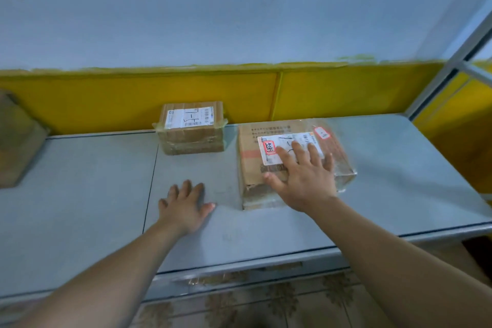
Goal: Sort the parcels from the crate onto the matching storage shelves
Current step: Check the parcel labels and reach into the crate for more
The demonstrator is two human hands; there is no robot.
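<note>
Head cam looks down on a grey metal shelf with both bare arms reaching in. The right hand lies flat on top of the bigger parcel, a taped cardboard box on the right half of the shelf. The fingers are straight and spread, resting across its white label, so nothing is curled round the box; it's palm-down contact only. That label has a red-bordered sticker at its left end, and a second red-bordered sticker sits near the box's back right corner.

The left hand is also wide open, palm down on the bare shelf just left of that box, holding nothing and not touching it.

A smaller parcel sits further back, up against the yellow wall band, label facing up, apart from the big one. A third brown box pokes in at the far left edge, pretty blurry. A metal post rises at the right, and patterned floor tiles show below the shelf edge.
</note>
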